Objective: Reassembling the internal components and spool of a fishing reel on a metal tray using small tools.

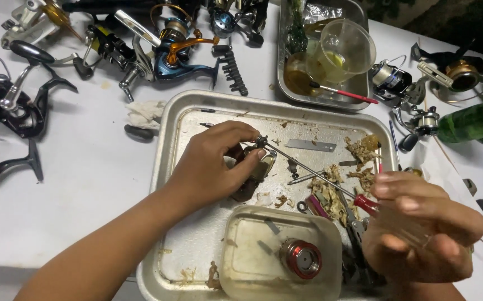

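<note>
Red-handled screwdriver [330, 181], silver tray [166, 145], red-rimmed spool [301, 259].

Left hand [211, 164] pins a reel body [252, 170] in the metal tray [169, 145]; right hand [420, 223] drives a red-handled screwdriver [319, 175] into it.

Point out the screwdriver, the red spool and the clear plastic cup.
screwdriver [314, 170], head view, mid-shaft.
red spool [301, 258], head view, top face.
clear plastic cup [346, 45], head view, side wall.

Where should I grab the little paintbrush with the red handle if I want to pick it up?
Probably the red handle: it pokes out over the metal tray's right rim, free to pinch from the right. The bristle end lies inside the tray beside the plastic cup.
</note>
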